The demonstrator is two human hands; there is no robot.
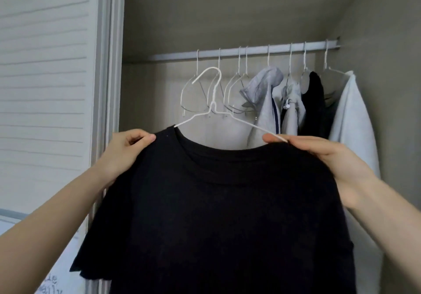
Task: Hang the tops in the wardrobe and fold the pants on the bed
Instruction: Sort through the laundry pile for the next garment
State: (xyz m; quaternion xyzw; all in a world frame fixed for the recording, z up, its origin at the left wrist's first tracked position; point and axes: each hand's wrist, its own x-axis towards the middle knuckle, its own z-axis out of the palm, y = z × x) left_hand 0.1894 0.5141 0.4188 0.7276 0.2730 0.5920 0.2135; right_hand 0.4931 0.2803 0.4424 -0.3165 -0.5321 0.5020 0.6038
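While held up before the wardrobe:
Tee (223, 214): black, on a white hanger (214, 111), hung between both hands, front toward the camera.
Left hand (127, 150): at 9 o'clock of the collar, fingers curled, pinching the shoulder.
Right hand (319, 155): at 3 o'clock, thumb and fingers pinching shoulder and hanger tip.
Axis: shoulders level, left to right; body hanging to 6 o'clock; hook up at 12, its opening toward 9.
Rail (246, 52): at 12 o'clock beyond the hook, apart from it.
Room: bare hangers (198, 88) on the rail's left stretch; hung clothes (312, 102) crowding toward 2 o'clock; door (45, 88) edge at 9.
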